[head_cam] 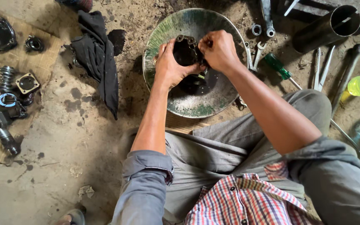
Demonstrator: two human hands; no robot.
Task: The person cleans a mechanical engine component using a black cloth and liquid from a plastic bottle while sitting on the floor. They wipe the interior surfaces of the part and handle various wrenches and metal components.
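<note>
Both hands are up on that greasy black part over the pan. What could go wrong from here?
1. The oily black metal housing, cradled by the left hand while the right hand pinches its rim, could slip and drop into the round green metal pan.
2. Any small piece coming free might bounce past the pan onto the dirt floor and vanish.
3. The loose wrenches beside the pan sit close to the right forearm and could get knocked.

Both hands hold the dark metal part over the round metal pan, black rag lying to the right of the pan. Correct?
Not quite. The head view shows the black rag lying left of the round metal pan, not right. Left hand and right hand do hold the dark metal part over it.
</note>
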